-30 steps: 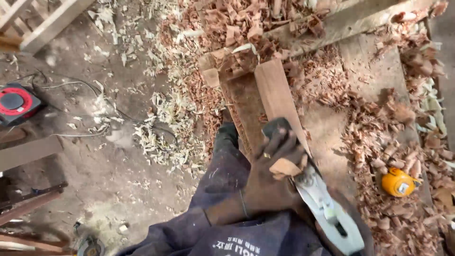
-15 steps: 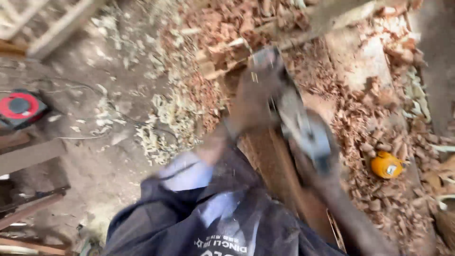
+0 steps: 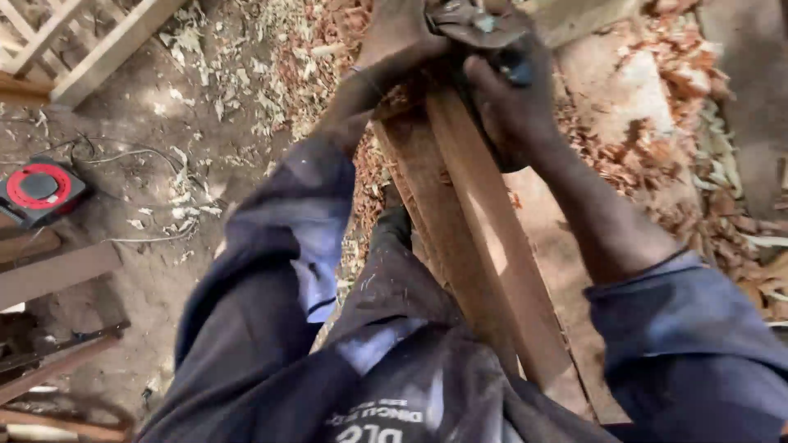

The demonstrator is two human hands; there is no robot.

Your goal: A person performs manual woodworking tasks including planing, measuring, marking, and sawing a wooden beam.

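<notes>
Both hands grip a hand plane [image 3: 476, 23] at the far end of a plank [image 3: 476, 238] running lengthwise away from the body, left hand [image 3: 402, 41] ahead, right hand [image 3: 513, 102] behind, fingers wrapped tight around it.

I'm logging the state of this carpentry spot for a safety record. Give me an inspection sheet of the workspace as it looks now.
Surface: wooden board runs lengthwise away from the person, raised above a dirt floor.
Job's things: metal hand plane at the board's far end.
Clutter: reddish wood shavings beside the board, paler ones on the floor.
Hands: left hand on the plane's front, right hand gripping its rear.
Cables: thin cable trails across the floor from a red and black reel.
Surroundings: pale timber frame upper left, dark planks at left.
</notes>
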